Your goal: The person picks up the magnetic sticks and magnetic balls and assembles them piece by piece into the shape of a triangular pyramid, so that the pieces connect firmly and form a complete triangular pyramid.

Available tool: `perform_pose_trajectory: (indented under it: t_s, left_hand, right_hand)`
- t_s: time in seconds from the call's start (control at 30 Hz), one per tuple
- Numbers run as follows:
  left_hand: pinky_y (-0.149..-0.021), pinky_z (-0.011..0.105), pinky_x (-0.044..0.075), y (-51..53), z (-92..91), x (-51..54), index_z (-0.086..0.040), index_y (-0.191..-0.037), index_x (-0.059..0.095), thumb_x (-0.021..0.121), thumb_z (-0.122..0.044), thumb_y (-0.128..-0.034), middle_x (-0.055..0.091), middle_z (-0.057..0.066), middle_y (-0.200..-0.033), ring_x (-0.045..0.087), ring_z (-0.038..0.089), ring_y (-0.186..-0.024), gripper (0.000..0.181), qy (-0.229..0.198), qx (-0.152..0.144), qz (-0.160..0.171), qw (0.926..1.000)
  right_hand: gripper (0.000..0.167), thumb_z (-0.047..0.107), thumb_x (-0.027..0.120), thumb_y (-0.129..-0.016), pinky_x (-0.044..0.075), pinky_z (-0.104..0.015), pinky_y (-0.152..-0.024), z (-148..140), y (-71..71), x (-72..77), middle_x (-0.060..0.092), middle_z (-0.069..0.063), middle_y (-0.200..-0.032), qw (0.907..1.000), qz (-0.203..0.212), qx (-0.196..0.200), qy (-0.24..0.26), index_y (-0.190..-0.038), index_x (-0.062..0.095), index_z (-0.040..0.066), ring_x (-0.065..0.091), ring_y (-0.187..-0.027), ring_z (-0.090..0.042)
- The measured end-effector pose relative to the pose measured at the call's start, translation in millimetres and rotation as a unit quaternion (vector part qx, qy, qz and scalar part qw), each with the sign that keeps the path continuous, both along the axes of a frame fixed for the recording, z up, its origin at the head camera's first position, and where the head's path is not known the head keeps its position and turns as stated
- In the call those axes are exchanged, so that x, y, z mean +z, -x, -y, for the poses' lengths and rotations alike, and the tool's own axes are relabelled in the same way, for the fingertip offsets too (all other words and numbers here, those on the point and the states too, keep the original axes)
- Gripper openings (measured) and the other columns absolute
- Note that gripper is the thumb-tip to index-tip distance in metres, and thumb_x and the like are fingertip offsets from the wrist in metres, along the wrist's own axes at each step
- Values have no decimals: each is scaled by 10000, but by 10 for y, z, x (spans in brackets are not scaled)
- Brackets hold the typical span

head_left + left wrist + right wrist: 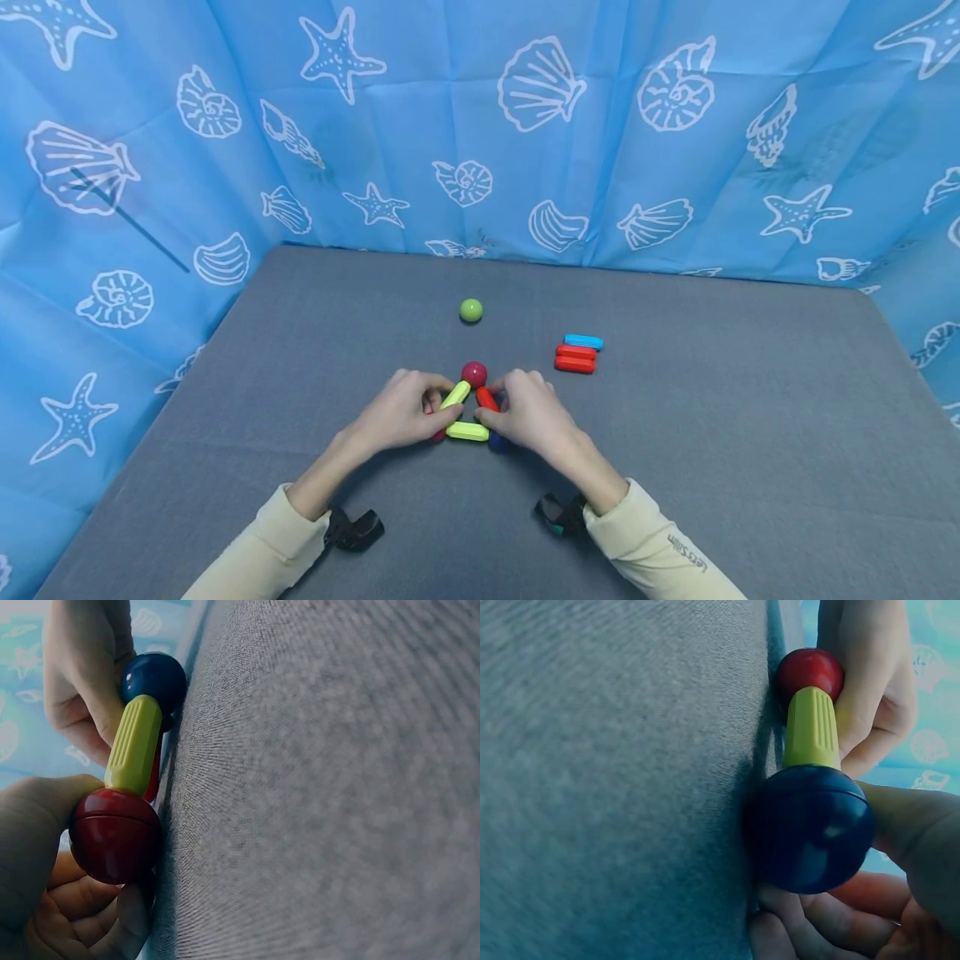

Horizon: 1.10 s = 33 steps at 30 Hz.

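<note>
A triangle of sticks and balls lies on the grey cloth between both hands. Its top corner is a crimson ball [474, 373]. My left hand [399, 410] pinches the slanted yellow-green stick [455, 394] between thumb and fingers, beside a dark red ball [116, 836] at the lower left corner. My right hand [542, 417] holds the red stick [487, 398] on the other side, close to a dark blue ball [810, 832] at the lower right corner. A second yellow-green stick [468, 431] joins these two lower balls. Fingers partly hide both slanted sticks.
Farther back on the grey cloth-covered table [735, 417] sits a green ball [471, 311]. To the right lie a blue stick [583, 342] and two red sticks [575, 365], side by side. A blue shell-patterned curtain [420, 125] borders the table's back and sides.
</note>
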<state>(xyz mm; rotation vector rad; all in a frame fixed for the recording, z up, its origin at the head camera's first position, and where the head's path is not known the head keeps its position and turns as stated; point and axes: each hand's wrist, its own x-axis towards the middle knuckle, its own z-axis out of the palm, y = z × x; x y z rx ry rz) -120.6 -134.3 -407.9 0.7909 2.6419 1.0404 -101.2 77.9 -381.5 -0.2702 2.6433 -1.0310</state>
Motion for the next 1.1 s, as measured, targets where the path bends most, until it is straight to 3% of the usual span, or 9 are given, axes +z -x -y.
perform_pose_trajectory:
  t_s: [0.13, 0.37, 0.73, 0.93, 1.1]
  left_hand:
    - [-494, 160, 401, -3, -6, 5, -5, -1121, 742, 722, -198, -932, 595, -62, -655, 477, -19, -532, 271, -16, 3, -21, 10000]
    - [-494, 157, 394, -2, -5, 11, -8, -1118, 742, 727, -203, -932, 592, -62, -657, 478, -12, -530, 270, -6, -10, 29, 10000]
    - [-496, 158, 397, 2, 5, 23, -2, -1154, 731, 725, -216, -939, 601, -63, -674, 486, -6, -537, 304, -30, -36, 123, 9999]
    - [-506, 165, 388, 11, 42, 23, 0, -1252, 695, 719, -290, -953, 595, -67, -685, 487, 9, -558, 417, -46, -91, 334, 9994]
    - [-520, 171, 377, 15, 68, 22, -29, -1348, 640, 733, -383, -937, 591, -73, -724, 468, 7, -571, 550, 130, -252, 325, 9991]
  right_hand:
    - [140, 159, 784, -887, 249, -194, -418, -8, -11, -18, 427, 63, -511, 9998, -153, 29, 104, -986, 770, 61, 369, -431, -74]
    - [329, 148, 780, -886, 250, -189, -430, -20, -20, -21, 439, 52, -526, 9994, -289, -71, 151, -1180, 737, 6, 364, -444, -75]
    - [382, 225, 799, -890, 307, -182, -447, -89, 3, -7, 539, 27, -571, 9993, -370, 28, 109, -1214, 734, 33, 441, -464, -75]
    - [341, 240, 788, -897, 408, -239, -503, -259, 64, 46, 706, -51, -783, 9945, -986, -254, -257, -1181, 750, 56, 534, -576, -123]
    - [305, 199, 789, -890, 482, -347, -631, -460, 130, 41, 719, -135, -998, 9779, -1761, -610, -946, -1154, 764, 48, 599, -823, -240]
